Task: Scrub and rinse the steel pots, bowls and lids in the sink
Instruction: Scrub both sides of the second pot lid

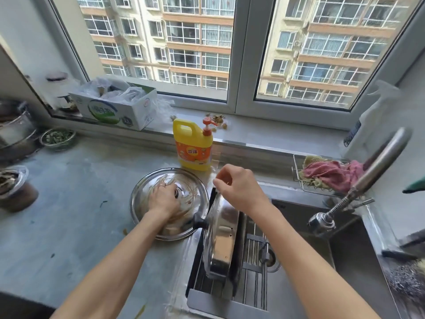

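Left hand, fingers curled round the knob of the soiled lid on the counter. Right hand pinching the upright lid in the sink rack. Best lifted level, grip firm, residue kept off the counter.

A wide window with a pale frame fills the far wall, daylight coming through it. Beyond the window stands an apartment block. Below the window runs a grey sill, and below that a grey counter. Left of the window is a white wall.
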Tool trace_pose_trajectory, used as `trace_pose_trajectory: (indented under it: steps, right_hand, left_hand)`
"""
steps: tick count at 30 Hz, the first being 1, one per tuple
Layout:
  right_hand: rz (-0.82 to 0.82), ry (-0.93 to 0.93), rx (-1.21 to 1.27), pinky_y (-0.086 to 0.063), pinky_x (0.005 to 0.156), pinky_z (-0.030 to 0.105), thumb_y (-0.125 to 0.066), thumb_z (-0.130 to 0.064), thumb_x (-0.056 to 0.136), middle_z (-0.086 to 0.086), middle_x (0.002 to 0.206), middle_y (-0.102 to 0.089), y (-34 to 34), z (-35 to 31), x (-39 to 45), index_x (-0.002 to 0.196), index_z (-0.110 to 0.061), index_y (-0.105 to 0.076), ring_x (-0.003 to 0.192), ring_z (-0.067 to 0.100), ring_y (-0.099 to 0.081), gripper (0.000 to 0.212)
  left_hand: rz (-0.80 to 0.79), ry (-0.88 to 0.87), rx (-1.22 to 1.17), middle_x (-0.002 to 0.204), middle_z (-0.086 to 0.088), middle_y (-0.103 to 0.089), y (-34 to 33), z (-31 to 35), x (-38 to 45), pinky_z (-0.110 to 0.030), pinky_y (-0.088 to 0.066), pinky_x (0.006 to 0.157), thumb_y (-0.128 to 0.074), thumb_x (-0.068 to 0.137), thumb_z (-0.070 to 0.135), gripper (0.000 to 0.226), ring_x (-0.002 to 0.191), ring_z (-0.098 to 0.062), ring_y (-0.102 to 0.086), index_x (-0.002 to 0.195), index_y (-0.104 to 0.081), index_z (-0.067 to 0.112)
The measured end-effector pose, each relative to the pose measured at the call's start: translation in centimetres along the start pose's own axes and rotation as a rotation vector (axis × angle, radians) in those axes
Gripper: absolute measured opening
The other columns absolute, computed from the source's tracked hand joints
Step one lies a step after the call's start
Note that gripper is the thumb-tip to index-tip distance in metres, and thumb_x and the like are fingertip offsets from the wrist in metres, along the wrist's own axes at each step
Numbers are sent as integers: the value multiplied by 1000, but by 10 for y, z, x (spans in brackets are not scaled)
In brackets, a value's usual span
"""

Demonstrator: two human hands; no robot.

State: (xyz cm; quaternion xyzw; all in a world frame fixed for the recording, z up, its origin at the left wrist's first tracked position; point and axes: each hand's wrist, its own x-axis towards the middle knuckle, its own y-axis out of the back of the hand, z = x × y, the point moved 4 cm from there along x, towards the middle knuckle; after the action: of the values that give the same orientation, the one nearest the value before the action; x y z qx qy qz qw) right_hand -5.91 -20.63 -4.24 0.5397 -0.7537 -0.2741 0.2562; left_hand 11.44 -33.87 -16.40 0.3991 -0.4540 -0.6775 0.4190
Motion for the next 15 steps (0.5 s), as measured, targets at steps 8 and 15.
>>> trace_pose_trajectory:
  steps: [8,15]
  right_hand:
    - [65,-5,19,-41,61,9,-65,-20,90,-8,74,-65,1,0,5,85,-14,-68,69,2,-58,9]
    - [210,-70,119,-51,68,22,-65,-25,90,-5,77,-69,22,6,3,88,-16,-69,75,10,-66,10]
  left_hand:
    - [86,-58,-7,106,-16,-62,2,-16,23,-43,-46,88,-56,90,17,21,106,-37,-58,108,-67,16]
    - [294,-147,-149,116,-22,-62,95,-1,0,-47,-46,94,-61,95,23,31,113,-40,-53,122,-70,10]
